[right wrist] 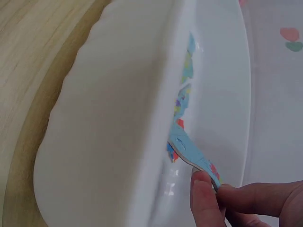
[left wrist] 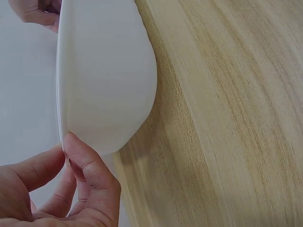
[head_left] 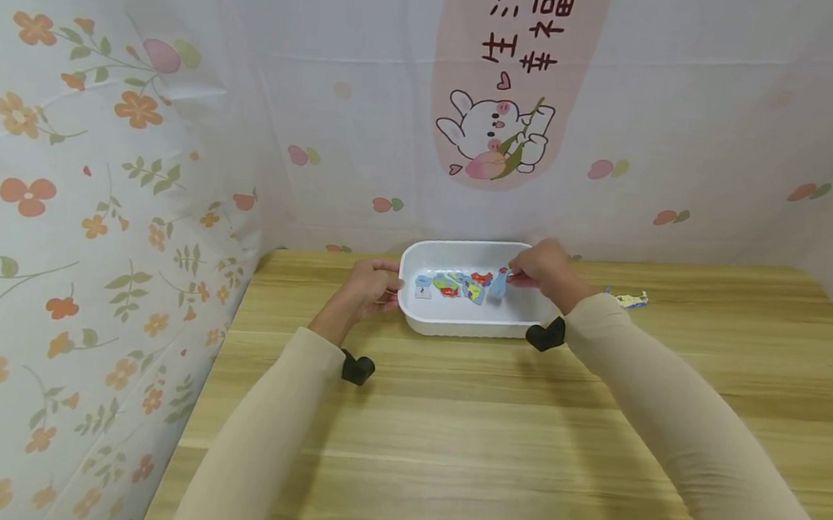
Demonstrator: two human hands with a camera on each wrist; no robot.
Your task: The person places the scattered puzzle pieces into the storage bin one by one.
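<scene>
A white plastic tray (head_left: 448,327) stands on the table near the back wall. My left hand (head_left: 372,287) pinches its left rim between thumb and fingers, as the left wrist view shows close up. Over the tray's right part, my right hand (head_left: 547,269) pinches the end of a flat, light blue puzzle-like piece (right wrist: 189,150) with a brown cut edge. Inside the tray lie several more colourful flat pieces (head_left: 448,286), partly hidden by the tray's wall in the right wrist view.
Beyond the right sleeve, another flat printed piece (head_left: 633,300) lies on the wooden table (head_left: 444,438). A fabric backdrop (head_left: 340,119) with flowers and a rabbit drawing rises close behind the tray, and a flowered sheet (head_left: 85,262) hangs at the left.
</scene>
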